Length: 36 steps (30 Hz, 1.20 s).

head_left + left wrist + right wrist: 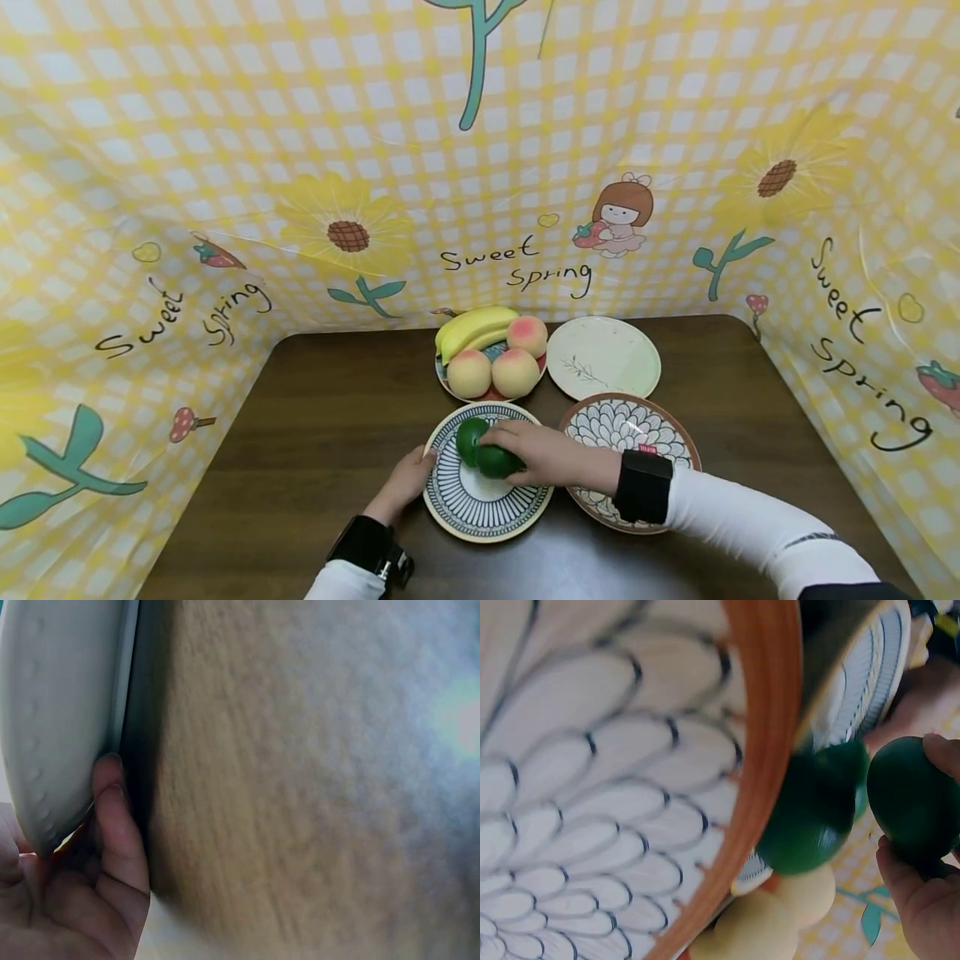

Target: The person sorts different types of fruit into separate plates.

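Note:
In the head view my right hand grips a smooth, dark green round fruit over the striped plate. Thumb and fingers press on opposite sides of this green fruit in the right wrist view. A second green fruit sits on the plate, right beside the held one. At the plate's left edge, my left hand holds the rim, its thumb on top. The left wrist view shows curled fingers of that hand under the pale underside of the plate.
Behind the striped plate stands a plate of bananas and several peaches. A pale green plate lies at the back right. The brown-rimmed petal-pattern plate is under my right forearm. Checked yellow cloth surrounds the brown table.

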{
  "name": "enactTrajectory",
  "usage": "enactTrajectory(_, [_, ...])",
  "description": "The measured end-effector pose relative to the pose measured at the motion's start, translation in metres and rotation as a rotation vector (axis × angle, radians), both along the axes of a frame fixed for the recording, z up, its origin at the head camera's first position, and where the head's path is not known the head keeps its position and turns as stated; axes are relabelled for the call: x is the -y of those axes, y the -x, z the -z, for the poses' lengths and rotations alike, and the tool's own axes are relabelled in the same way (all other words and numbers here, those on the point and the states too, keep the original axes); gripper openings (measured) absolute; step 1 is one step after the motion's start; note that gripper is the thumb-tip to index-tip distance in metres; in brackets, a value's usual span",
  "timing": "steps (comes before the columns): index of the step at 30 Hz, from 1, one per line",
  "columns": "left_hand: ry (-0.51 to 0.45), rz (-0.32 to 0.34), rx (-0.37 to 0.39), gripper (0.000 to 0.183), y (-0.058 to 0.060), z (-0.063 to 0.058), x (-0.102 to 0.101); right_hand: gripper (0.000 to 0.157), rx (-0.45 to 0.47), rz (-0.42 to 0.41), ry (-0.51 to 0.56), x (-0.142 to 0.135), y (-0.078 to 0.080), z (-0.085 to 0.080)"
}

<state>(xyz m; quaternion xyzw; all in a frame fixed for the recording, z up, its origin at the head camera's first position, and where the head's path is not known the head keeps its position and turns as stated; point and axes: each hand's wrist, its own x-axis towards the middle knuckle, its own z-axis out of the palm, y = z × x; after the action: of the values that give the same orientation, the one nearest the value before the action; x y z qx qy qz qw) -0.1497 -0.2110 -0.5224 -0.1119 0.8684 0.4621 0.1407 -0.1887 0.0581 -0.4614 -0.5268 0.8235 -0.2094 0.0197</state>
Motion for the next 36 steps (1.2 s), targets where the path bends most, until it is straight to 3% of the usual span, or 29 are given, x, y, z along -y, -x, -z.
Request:
enactTrajectory(4, [0.005,0.004,0.007,0.046,0.001,-0.001,0.001,0.06,-0.044,-0.075,-0.027,0.001,-0.013,0.01])
enactTrajectory(9, [0.0,0.001,0.011,0.046,0.001,-0.002,-0.001,0.061,-0.033,-0.114,-0.068,0.002,-0.021,0.017])
enactTrajectory(25, [0.026,0.011,-0.004,0.046,0.001,-0.003,-0.001,0.059,0.056,-0.089,-0.174,0.003,-0.024,0.025])
enactTrajectory(36, [0.011,0.008,0.013,0.047,0.001,-0.003,-0.002,0.059,0.11,-0.093,-0.19,0.002,-0.022,0.025])
